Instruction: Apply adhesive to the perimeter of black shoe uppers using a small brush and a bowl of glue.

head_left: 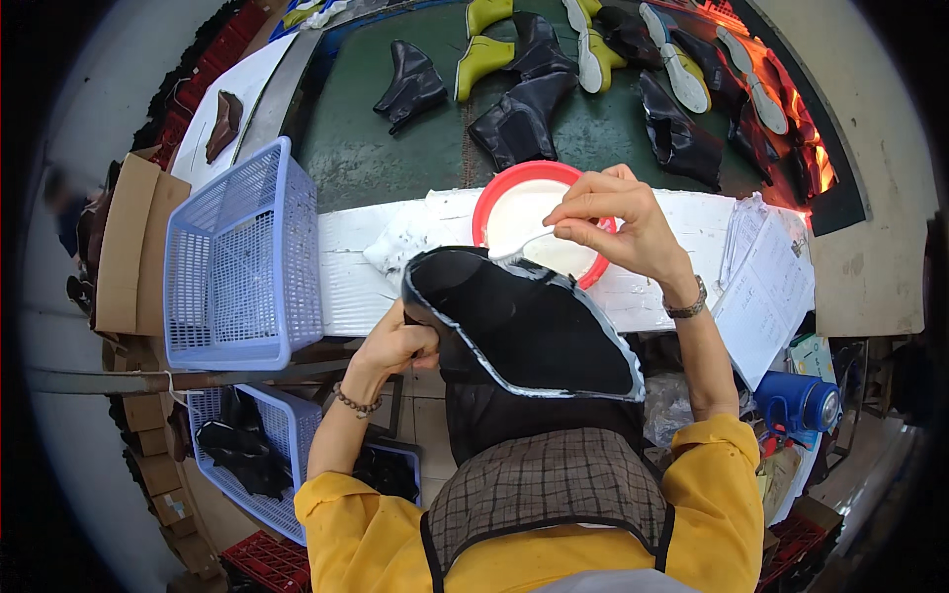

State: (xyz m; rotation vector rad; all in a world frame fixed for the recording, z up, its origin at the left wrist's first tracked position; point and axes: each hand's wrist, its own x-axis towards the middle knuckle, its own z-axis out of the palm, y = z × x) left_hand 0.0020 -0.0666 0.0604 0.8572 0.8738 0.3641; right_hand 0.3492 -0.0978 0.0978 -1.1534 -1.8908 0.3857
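Observation:
A black shoe upper point(524, 331) is held up in front of my body, its open bottom facing up and white paste lining its edge. My left hand point(400, 346) is closed on the upper's left end, the fingers partly hidden by it. Pinched in my right hand point(628, 222) is a small white brush point(534, 240), like a toothbrush, with its bristles at the upper's far edge. Just behind the upper stands a red bowl point(482, 210) of white liquid, partly covered by my right hand and the upper.
On the green conveyor belt point(395, 158) lie several black boot uppers point(410, 84) and yellow-green forms with pale soles point(682, 79). An orange glow shows at far right. A blue basket point(178, 296) stands left, another point(297, 435) below it. Papers point(761, 287) and a blue flask point(791, 403) are right.

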